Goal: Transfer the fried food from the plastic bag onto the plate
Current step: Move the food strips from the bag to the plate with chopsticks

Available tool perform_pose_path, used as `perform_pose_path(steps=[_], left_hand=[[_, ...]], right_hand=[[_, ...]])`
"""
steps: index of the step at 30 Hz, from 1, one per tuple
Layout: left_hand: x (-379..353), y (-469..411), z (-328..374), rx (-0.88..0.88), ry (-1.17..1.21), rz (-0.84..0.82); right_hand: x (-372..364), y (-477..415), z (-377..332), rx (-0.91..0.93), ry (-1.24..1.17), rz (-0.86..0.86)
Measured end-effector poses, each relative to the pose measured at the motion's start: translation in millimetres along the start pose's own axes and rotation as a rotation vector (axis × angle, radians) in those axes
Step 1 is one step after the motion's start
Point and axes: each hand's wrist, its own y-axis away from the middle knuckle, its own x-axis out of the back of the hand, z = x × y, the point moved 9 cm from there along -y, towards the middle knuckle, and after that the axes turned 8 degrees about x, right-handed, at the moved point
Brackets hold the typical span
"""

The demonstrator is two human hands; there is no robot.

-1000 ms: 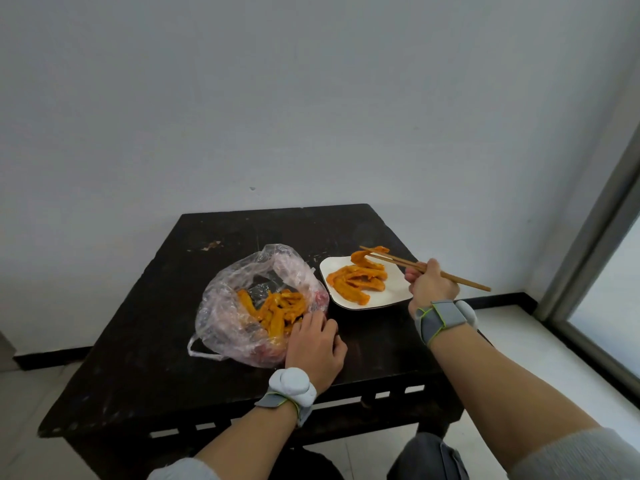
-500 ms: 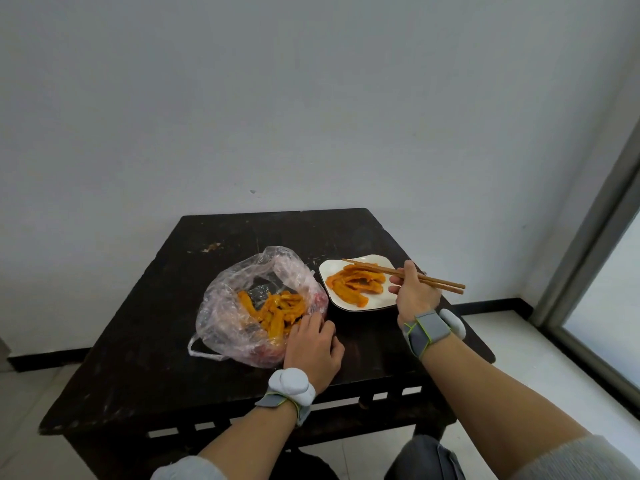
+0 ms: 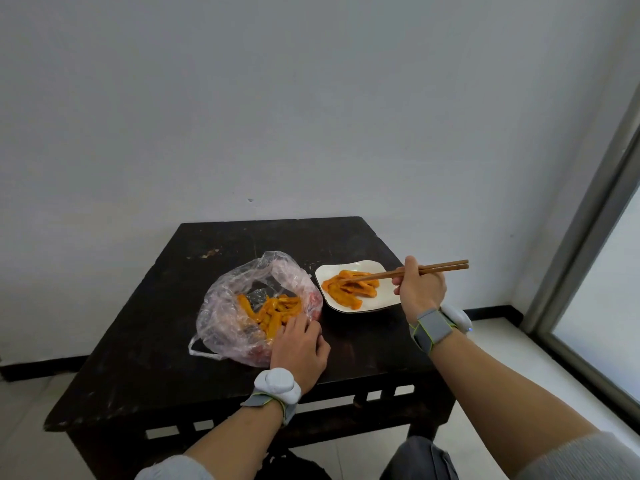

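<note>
- Dark wooden table (image 3: 145,358), near edge: left hand (image 3: 299,348) rests on the crinkled clear plastic bag (image 3: 225,306), pinning it.
- Orange fried strips (image 3: 273,310) lie inside; likely light, greasy and brittle, best pinched mid-length.
- Farther right, right hand (image 3: 420,289) grips brown wooden chopsticks (image 3: 381,274), tips among strips on the white square plate (image 3: 377,301).

Open tabletop runs across the dark table (image 3: 156,341) from 10 to 2 o'clock, up to the wall (image 3: 311,133), and along 9 o'clock of the plastic bag (image 3: 235,306). The bag's mouth gapes upward, but the left hand (image 3: 299,348) rests on its rim at 5 o'clock. The plate (image 3: 381,299) crowds the bag's 3 o'clock side. The chopsticks (image 3: 440,267), gripped by the right hand (image 3: 420,289), slant over the plate from 3 o'clock.
</note>
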Motion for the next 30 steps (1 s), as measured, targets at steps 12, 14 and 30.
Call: perform_pose_path(steps=[12, 14, 30], left_hand=[[35, 1, -20, 0.028, -0.039, 0.106], [37, 3, -28, 0.040, -0.045, 0.105], [56, 24, -91, 0.183, -0.097, 0.151]], right_hand=[[-27, 11, -14, -0.074, -0.259, -0.043], [-39, 17, -15, -0.111, -0.298, -0.072], [-107, 69, 12, -0.146, -0.093, -0.418]])
